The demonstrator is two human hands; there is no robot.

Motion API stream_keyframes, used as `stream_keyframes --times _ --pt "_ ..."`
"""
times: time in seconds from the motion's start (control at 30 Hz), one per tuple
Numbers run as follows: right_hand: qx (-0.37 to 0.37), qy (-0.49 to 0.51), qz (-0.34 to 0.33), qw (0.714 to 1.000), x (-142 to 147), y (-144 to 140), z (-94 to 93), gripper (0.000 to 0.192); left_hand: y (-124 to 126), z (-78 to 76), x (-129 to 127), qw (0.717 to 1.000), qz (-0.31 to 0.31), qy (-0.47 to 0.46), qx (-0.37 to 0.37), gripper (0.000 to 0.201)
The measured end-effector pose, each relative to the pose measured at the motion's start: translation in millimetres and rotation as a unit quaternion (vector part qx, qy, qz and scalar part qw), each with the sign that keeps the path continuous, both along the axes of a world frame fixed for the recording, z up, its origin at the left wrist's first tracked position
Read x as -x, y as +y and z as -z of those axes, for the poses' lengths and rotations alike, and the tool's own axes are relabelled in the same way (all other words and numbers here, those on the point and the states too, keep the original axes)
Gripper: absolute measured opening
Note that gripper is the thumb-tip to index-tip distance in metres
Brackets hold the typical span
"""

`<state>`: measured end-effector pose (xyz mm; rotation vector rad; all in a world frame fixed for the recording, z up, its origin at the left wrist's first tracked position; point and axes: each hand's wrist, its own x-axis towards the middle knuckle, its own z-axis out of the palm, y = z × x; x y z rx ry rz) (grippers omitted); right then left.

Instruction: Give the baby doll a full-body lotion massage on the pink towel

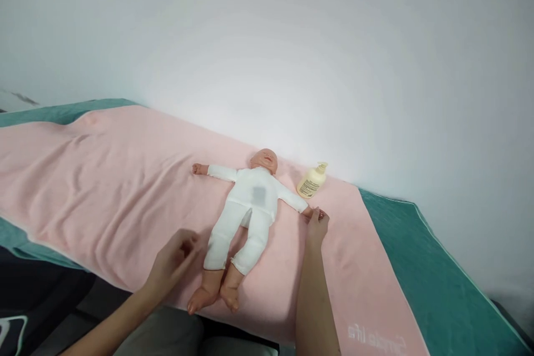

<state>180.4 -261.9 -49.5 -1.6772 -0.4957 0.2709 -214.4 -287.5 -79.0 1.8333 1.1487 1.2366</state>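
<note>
A baby doll (253, 197) in a white cloth suit lies on its back on a pink blanket (158, 144), its head toward the wall and its bare feet toward me. My right hand (318, 225) has its fingers closed around the doll's small hand at the end of the outstretched arm on the right. Beside the doll's legs, on the left, my left hand (177, 256) hovers with loosely bent fingers, thumb apart, holding nothing. A grey patch shows on the doll's chest.
A pale yellow pump bottle (311, 181) stands on the blanket just beyond my right hand, near the white wall (292, 55). Teal cloth (417, 256) shows under the pink blanket at both sides. Dark objects (37, 289) are at the lower left.
</note>
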Motion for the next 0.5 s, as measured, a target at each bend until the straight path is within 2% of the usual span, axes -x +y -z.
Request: stream_keyframes --times 0.07,0.13,0.2,0.27,0.37,0.5 --pt "-0.005 0.003 -0.002 1.0 2 0 -1.1 0.048 -26 13.4 7 0.993 0.091 0.002 -0.075 0.019" --pt "-0.011 0.005 -0.002 1.0 2 -1 -1.5 0.048 -43 25.8 12 0.973 0.154 0.034 -0.167 0.041" --pt "-0.018 0.008 -0.004 1.0 3 0 -0.9 0.049 -53 36.1 14 0.96 0.148 0.075 -0.224 0.06" --pt "-0.027 0.011 -0.006 1.0 2 0 0.5 0.05 -56 43.2 14 0.955 0.112 0.103 -0.253 0.063" --pt "-0.049 0.017 -0.009 0.999 1 0 2.5 0.053 -56 47.0 11 0.957 0.077 0.099 -0.262 0.056" --pt "-0.09 0.035 -0.011 0.995 0 1 2.2 0.061 -54 43.4 6 0.963 0.052 0.065 -0.255 0.038"
